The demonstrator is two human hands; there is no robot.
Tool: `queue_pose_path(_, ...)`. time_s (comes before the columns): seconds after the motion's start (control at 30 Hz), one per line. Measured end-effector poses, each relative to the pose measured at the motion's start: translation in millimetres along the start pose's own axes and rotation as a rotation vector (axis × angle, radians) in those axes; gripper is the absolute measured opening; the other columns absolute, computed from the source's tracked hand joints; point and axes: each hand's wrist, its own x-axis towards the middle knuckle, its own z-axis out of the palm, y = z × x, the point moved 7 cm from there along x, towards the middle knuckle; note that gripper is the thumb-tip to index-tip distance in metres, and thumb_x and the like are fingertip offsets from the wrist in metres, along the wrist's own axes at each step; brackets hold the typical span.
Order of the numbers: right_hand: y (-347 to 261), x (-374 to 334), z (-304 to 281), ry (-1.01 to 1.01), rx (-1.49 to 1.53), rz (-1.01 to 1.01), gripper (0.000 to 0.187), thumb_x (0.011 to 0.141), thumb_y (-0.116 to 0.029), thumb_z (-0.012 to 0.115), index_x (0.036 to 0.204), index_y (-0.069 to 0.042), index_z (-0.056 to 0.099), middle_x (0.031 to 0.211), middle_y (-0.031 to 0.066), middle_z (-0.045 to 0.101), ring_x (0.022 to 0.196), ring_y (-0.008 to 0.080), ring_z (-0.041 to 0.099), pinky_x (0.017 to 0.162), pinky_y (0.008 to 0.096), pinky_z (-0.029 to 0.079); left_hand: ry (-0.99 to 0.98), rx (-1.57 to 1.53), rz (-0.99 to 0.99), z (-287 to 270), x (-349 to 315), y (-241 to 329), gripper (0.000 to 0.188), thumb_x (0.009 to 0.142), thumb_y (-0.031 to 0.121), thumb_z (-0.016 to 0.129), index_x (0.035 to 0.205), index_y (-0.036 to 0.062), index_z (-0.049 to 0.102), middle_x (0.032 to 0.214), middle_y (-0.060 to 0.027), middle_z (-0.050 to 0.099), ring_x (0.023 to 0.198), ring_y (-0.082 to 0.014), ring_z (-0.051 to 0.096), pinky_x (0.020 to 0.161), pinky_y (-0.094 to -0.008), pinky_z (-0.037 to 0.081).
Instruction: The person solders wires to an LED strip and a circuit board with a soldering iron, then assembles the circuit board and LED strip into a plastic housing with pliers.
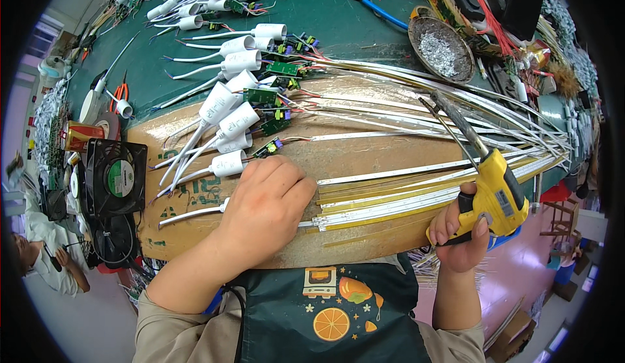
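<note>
My left hand [270, 197] is closed, its back to me and its fingertips hidden. A white cable [192, 216] with part of a white cap comes out on its left, and LED strips [381, 215] lie just to its right; what the fingers pinch is hidden. My right hand [459, 236] grips a yellow soldering gun [496, 197] by its handle. Its long metal tip [459, 123] points up and left, above the strips. Beyond my left hand lie white lamp holders [229, 163] with small green circuit boards [260, 95], wired to more strips [397, 134].
A brown cardboard sheet [364, 242] covers the near part of the green table [351, 25]. A black fan [116, 177] stands at left. Blue-handled pliers [384, 8] and a bowl of metal bits [443, 49] are at the far right. Another person [55, 252] sits at the lower left.
</note>
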Motion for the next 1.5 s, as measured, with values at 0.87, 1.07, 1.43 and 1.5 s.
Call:
queue_pose_path(0.87, 5, -5, 2, -0.015, -0.038, -0.065, 0.065, 0.087, -0.047, 0.057, 0.128, 0.0, 0.036, 0.064, 0.0013, 0.044, 0.048, 0.0112, 0.046, 0.046, 0.0253, 0.042, -0.014, 0.08, 0.006, -2, -4, 0, 0.026, 0.066, 0.001, 0.066, 0.092, 0.0058, 0.063, 0.09, -0.0071, 0.058, 0.086, -0.0265, 0.057, 0.076, -0.0374, 0.044)
queue_pose_path(1.07, 7, -7, -1, -0.039, -0.012, -0.075, 0.064, 0.088, -0.046, 0.055, 0.129, 0.0, 0.037, 0.066, 0.0014, 0.044, 0.049, 0.011, 0.045, 0.047, 0.0252, 0.043, 0.01, 0.061, -0.1, -28, -14, 1, 0.037, 0.066, 0.004, 0.072, 0.102, 0.0055, 0.062, 0.096, -0.0088, 0.06, 0.087, -0.0286, 0.058, 0.075, -0.039, 0.044)
queue_pose_path(1.43, 3, -8, -1, -0.032, 0.001, -0.114, 0.061, 0.089, -0.044, 0.055, 0.129, -0.001, 0.037, 0.067, 0.0017, 0.044, 0.05, 0.0108, 0.045, 0.048, 0.0251, 0.043, 0.037, 0.175, -0.104, -37, -30, -7, 0.032, 0.065, -0.001, 0.07, 0.095, 0.0045, 0.063, 0.089, -0.0084, 0.06, 0.081, -0.0268, 0.058, 0.071, -0.0368, 0.044)
queue_pose_path(1.5, 4, -8, -1, -0.045, 0.014, -0.128, 0.061, 0.089, -0.043, 0.055, 0.129, -0.001, 0.037, 0.067, 0.0018, 0.044, 0.05, 0.0108, 0.045, 0.048, 0.0252, 0.043, 0.071, 0.202, -0.066, -49, -19, -5, 0.029, 0.065, -0.002, 0.07, 0.092, 0.0044, 0.064, 0.087, -0.008, 0.06, 0.079, -0.0262, 0.058, 0.071, -0.0361, 0.044)
